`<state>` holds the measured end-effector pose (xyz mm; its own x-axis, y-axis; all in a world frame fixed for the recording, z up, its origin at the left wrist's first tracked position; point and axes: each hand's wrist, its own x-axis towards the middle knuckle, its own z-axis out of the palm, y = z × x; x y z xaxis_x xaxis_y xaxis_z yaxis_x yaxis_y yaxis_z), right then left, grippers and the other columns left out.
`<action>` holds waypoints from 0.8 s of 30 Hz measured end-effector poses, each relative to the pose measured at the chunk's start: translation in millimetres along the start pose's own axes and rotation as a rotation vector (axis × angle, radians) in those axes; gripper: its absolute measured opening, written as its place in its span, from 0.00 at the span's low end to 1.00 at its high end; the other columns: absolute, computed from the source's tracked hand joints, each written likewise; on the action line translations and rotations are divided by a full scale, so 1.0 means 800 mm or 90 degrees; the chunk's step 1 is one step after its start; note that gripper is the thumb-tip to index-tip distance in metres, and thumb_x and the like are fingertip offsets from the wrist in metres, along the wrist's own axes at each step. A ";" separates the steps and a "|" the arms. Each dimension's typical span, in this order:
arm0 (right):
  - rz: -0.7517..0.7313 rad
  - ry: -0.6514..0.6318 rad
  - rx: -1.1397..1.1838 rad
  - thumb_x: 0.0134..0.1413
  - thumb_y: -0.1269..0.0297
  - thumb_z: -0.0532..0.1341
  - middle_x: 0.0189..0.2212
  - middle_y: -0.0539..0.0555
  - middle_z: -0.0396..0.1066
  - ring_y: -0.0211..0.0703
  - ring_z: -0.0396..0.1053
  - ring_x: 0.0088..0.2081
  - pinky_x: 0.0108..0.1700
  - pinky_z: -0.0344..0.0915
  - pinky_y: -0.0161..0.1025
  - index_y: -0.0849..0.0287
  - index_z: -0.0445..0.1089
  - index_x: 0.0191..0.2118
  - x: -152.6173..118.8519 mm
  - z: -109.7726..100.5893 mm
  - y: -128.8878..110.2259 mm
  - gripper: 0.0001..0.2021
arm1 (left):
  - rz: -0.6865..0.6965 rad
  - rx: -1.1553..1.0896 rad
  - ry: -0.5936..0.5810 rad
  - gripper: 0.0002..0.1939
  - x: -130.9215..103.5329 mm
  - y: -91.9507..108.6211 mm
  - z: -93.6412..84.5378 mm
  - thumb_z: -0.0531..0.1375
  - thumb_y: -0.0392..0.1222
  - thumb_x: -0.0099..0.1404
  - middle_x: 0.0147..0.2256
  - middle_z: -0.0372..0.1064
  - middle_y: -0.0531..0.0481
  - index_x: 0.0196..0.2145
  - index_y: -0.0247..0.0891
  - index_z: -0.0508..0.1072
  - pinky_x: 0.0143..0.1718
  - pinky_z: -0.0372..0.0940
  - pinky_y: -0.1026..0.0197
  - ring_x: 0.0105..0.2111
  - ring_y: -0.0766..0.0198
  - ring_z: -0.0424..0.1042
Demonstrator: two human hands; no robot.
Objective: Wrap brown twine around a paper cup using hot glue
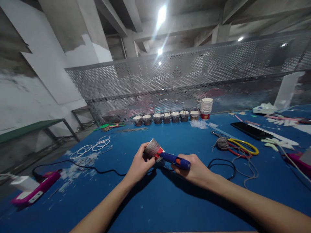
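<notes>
Near the middle of the blue table, my left hand is wrapped round a small red and grey-brown cup, which is tilted. My right hand grips a dark blue tool with an orange trigger, which looks like a hot glue gun. Its front end reaches the red band of the cup. The fingertips of my right hand are partly hidden behind the tool.
Several small covered cups line the table's back edge beside a stack of paper cups. Scissors, a phone and cords lie right. White rings and a magenta power strip are left.
</notes>
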<state>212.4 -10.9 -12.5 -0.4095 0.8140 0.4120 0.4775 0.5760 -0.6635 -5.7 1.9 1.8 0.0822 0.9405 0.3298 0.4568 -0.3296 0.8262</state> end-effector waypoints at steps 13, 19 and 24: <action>0.019 0.019 0.061 0.50 0.59 0.57 0.17 0.47 0.59 0.32 0.50 0.20 0.22 0.50 0.32 0.58 0.61 0.22 0.005 -0.003 -0.004 0.12 | 0.029 -0.022 -0.013 0.20 0.002 -0.006 -0.007 0.59 0.39 0.52 0.36 0.70 0.50 0.45 0.38 0.66 0.37 0.65 0.59 0.32 0.63 0.69; 0.061 0.035 0.108 0.50 0.57 0.58 0.17 0.47 0.58 0.33 0.51 0.21 0.22 0.51 0.32 0.60 0.64 0.23 0.006 -0.007 -0.006 0.13 | 0.037 -0.034 -0.020 0.20 0.003 -0.010 -0.008 0.60 0.38 0.52 0.37 0.70 0.50 0.45 0.38 0.66 0.37 0.65 0.60 0.33 0.63 0.69; 0.058 0.010 0.115 0.49 0.57 0.57 0.17 0.47 0.57 0.33 0.50 0.21 0.22 0.51 0.33 0.59 0.62 0.22 0.006 -0.009 -0.012 0.13 | 0.036 -0.035 -0.029 0.20 0.003 -0.008 -0.010 0.60 0.39 0.52 0.37 0.70 0.50 0.45 0.38 0.66 0.39 0.66 0.59 0.35 0.62 0.70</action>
<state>211.7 -12.1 0.3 -0.3578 0.8642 0.3538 0.3639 0.4779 -0.7995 -15.7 5.5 1.0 0.1474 0.9226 0.3564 0.4011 -0.3851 0.8311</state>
